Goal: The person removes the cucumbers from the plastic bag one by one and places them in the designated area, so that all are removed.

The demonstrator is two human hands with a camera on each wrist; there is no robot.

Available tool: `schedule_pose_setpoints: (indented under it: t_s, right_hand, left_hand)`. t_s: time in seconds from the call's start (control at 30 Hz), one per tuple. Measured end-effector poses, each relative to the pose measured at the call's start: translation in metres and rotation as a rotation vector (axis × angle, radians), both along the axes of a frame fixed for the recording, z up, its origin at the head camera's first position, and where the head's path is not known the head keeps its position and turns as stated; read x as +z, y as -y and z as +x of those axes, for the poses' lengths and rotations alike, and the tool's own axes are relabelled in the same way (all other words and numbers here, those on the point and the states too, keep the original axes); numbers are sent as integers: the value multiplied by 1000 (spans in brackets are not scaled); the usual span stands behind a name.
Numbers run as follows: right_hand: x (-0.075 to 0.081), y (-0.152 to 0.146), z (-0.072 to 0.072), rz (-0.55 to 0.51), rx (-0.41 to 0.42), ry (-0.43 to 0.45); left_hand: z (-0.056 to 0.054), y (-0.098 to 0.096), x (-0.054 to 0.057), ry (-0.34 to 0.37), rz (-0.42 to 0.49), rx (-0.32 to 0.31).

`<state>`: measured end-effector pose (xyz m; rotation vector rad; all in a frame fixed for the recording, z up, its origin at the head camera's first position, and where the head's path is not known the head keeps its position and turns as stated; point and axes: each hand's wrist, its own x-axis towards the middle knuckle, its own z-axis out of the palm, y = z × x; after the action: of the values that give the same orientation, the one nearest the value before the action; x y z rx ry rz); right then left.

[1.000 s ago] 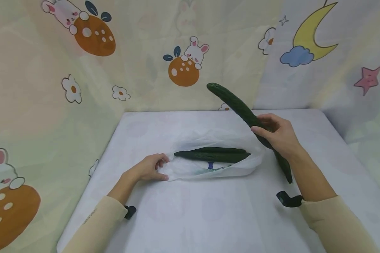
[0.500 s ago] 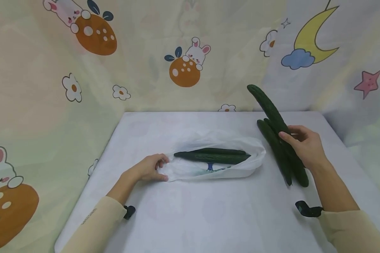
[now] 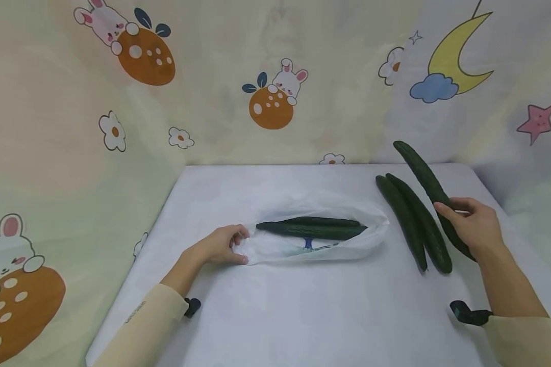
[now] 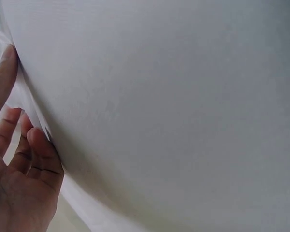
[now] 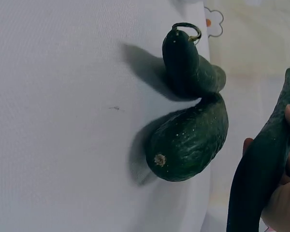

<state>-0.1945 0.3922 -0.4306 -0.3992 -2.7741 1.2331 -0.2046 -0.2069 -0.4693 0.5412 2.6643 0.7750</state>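
My right hand [image 3: 477, 229] grips a long dark green cucumber [image 3: 424, 176] around its lower half, with the thumb on the near side. It is tilted, its far end leaning up to the left. Just left of it, two cucumbers [image 3: 400, 219] lie side by side on the table; the right wrist view shows the blunt end of one cucumber [image 5: 188, 140] and a curled stem on the other. At table centre, a white plastic bag [image 3: 349, 251] gapes open around two more cucumbers [image 3: 309, 232]. My left hand [image 3: 220, 246] holds the bag's left edge between thumb and curled fingers.
A white cloth covers the table [image 3: 303, 316]. Behind it hangs a cream curtain [image 3: 211, 102] printed with rabbits, flowers, a moon and a star. Each wrist carries a small black camera mount [image 3: 470, 313].
My right hand has carried the cucumber to the right and lower, past the two lying cucumbers, which now show fully. The left hand stays at the bag's edge.
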Motion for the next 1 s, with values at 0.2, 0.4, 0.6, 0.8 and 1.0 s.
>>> schedule_pose_setpoints:
  t_s: [0.2, 0.4, 0.6, 0.8, 1.0]
  right_hand:
    - [-7, 1, -9, -53, -59, 46]
    - [-16, -6, -10, -25, -96, 83]
    - [-20, -8, -11, -13, -82, 109]
    - [-16, -7, -10, -15, -58, 160]
    - [-18, -8, -10, 35, -24, 177]
  left_hand:
    - [2, 8, 4, -5, -2, 11]
    - [-2, 6, 2, 11, 21, 6]
    - [-3, 4, 2, 14, 7, 5]
    - [-3, 3, 4, 12, 9, 8]
    - [0, 4, 6, 18, 25, 8]
